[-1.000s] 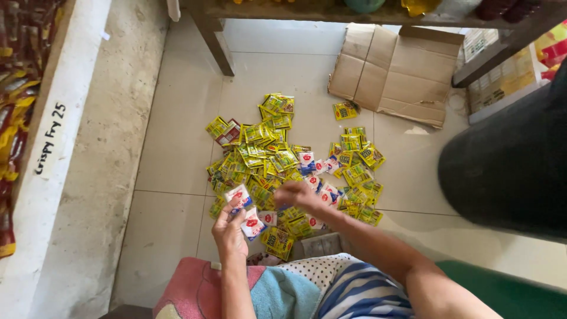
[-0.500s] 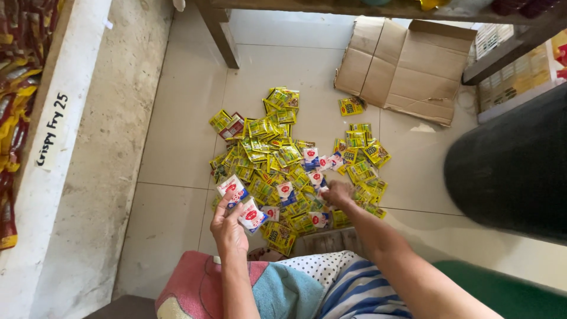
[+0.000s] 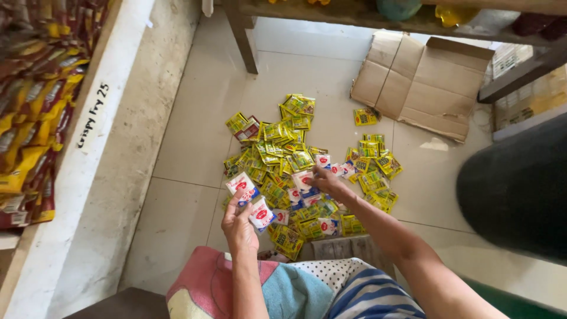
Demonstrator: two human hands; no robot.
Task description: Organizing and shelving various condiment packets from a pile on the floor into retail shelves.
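Observation:
A heap of small yellow-green sachets [image 3: 287, 146] lies spread on the pale tiled floor, with several white sachets with red and blue marks [image 3: 323, 160] mixed in. My left hand [image 3: 237, 223] is raised near my lap and grips a few white sachets [image 3: 250, 199] fanned out between the fingers. My right hand [image 3: 325, 179] reaches into the middle of the heap and its fingertips pinch one white sachet [image 3: 302, 180] lying there. More yellow-green sachets [image 3: 378, 168] lie to the right of that hand.
A flattened cardboard box [image 3: 419, 82] lies on the floor at the back right. A wooden table leg [image 3: 243, 36] stands behind the heap. A white shelf edge [image 3: 88, 142] with hanging yellow and red packets [image 3: 26, 112] runs along the left. A dark rounded object [image 3: 520, 189] fills the right.
My right hand has shifted left across the heap and closed its fingers on a white sachet. My left hand stays raised with its white sachets.

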